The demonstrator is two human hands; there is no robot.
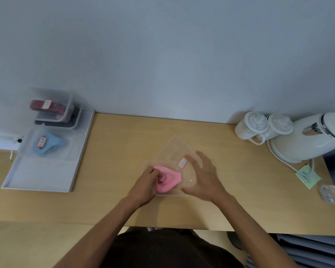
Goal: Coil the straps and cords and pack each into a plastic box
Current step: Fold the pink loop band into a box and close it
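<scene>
Count what lies before you: one pink strap (167, 180), coiled, sitting in one clear plastic box (184, 187) at the middle of the tabletop (114, 151), with that box's clear lid (173, 149), bearing a small label, tilted just behind it. Your left hand (145, 187) has its fingers (153, 172) curled in and pressed onto the strap's left side. Your right hand (203, 176) is spread wide with fingers apart, over the box's right half; whether it touches the box or lid you cannot tell from here.

At far left, one white tray (74, 171) holds three more boxes: one with a red striped strap (48, 107) stacked on a darker box (75, 120), and one with a blue strap (50, 145) nearer you. At far right stand two lidded white mugs (259, 128) touching each other, one white kettle (313, 136) with its cord, a green paper slip (307, 178) and a crumpled clear wrapper (332, 194).

Open tabletop runs between tray and box, and between box and mugs. The box sits well back from the near edge; the wall closes the far edge.
</scene>
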